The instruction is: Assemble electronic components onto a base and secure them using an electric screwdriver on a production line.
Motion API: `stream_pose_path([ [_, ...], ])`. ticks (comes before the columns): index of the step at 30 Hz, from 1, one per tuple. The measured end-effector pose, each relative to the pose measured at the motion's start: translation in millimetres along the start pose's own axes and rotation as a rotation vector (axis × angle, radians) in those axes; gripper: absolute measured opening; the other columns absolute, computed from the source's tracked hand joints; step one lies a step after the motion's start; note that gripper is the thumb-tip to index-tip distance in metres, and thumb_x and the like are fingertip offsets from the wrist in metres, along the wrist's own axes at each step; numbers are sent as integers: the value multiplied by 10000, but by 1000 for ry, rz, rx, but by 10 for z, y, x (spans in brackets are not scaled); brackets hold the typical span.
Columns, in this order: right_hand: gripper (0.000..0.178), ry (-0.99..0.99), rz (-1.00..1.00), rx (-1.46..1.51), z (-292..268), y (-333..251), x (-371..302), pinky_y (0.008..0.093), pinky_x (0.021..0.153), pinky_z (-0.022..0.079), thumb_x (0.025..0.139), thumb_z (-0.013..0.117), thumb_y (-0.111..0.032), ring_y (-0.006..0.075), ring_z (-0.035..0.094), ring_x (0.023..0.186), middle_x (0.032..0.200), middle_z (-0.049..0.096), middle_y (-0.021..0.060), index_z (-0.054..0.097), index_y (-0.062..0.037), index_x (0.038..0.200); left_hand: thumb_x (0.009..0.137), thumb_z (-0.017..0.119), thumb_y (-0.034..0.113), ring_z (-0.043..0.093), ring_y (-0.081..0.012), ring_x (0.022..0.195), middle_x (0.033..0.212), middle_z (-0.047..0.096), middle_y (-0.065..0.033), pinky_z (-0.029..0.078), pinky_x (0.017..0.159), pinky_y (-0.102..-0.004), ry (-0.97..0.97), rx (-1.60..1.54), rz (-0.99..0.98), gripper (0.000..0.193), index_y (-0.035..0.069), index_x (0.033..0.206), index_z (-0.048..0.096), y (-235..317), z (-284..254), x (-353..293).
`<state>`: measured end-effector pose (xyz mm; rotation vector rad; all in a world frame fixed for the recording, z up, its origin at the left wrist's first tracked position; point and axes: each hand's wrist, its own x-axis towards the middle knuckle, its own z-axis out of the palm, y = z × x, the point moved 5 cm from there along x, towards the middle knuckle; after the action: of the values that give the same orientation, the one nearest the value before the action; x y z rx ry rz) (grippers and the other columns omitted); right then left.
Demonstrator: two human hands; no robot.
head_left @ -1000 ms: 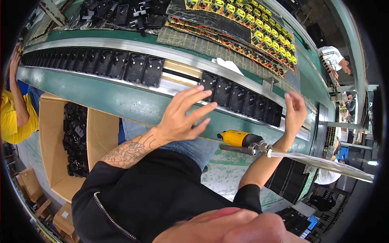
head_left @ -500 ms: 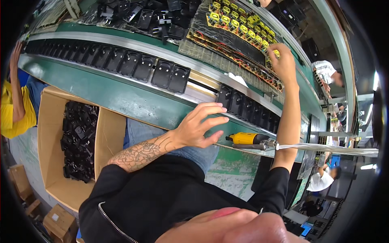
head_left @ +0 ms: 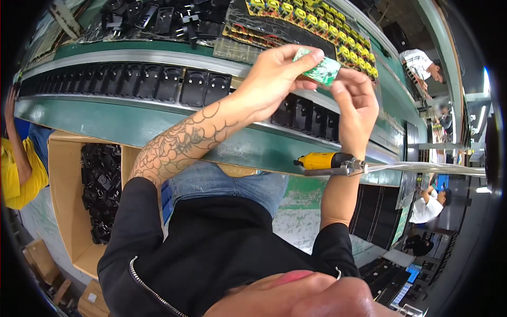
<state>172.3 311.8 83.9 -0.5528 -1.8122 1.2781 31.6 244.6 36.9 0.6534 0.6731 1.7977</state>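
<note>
Above the assembly line I hold a small green circuit board point(head_left: 326, 72) in both hands, its green side facing me. My left hand point(head_left: 280, 71) pinches its left end between thumb and fingers. At the other end, my right hand point(head_left: 358, 100) is closed on the board's right edge, thumb and fingertips together. Beneath and beyond the hands run black plastic housings point(head_left: 158, 83) in a long row, open side up. Another group of black housings point(head_left: 302, 113) lies below the wrists. Just behind are the circuit boards with yellow components point(head_left: 311, 24), laid in rows on a black sheet.
A yellow pneumatic tool point(head_left: 319, 160) with a hose sits at the bench's near edge, beside my right forearm. At left stands a cardboard box point(head_left: 66, 195) of black parts. Loose black plugs point(head_left: 158, 18) are heaped at the back. A person in a yellow shirt point(head_left: 26, 174) is far left.
My right hand has come back from the rows of yellow-component boards with a green circuit board. My left hand has risen from the bench edge and taken hold of it too.
</note>
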Motion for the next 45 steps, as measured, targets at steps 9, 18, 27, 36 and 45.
stream_pose_path([
  [9, 415, -69, 180, 22, 73, 369, -180, 209, 759, 517, 829, 714, 70, 128, 658, 786, 896, 727, 104, 548, -1, 1203, 919, 698, 146, 649, -116, 819, 1023, 691, -95, 562, 732, -193, 19, 523, 187, 328, 5, 1211, 645, 112, -174, -58],
  [18, 447, -103, 306, -105, 288, 648, -175, 146, 596, 424, 823, 737, 35, 52, 561, 633, 851, 742, 74, 534, -19, 1218, 814, 755, 97, 625, -96, 760, 848, 704, -87, 541, 682, -213, 59, 1130, 333, 310, 30, 1114, 709, 386, -301, -129],
  [27, 424, -90, 271, -235, 325, 665, -182, 141, 535, 351, 823, 741, 26, 20, 467, 572, 833, 747, 54, 546, -24, 1197, 819, 725, 107, 616, -156, 696, 875, 697, -105, 516, 625, -272, 7, 1115, 414, 291, 7, 1091, 696, 398, -306, -138],
  [36, 422, -83, 254, -224, 328, 681, -190, 140, 546, 360, 824, 737, 31, 25, 490, 585, 832, 746, 56, 546, -23, 1197, 851, 652, 90, 615, -240, 680, 966, 703, -163, 495, 597, -330, -83, 1063, 357, 289, -60, 1098, 652, 322, -359, -62],
  [45, 414, -83, 230, -215, 333, 659, -193, 141, 548, 365, 829, 735, 31, 30, 506, 590, 836, 746, 54, 544, -27, 1192, 850, 650, 96, 612, -243, 681, 961, 704, -156, 494, 604, -327, -84, 1068, 394, 287, -43, 1101, 658, 316, -370, -62],
])
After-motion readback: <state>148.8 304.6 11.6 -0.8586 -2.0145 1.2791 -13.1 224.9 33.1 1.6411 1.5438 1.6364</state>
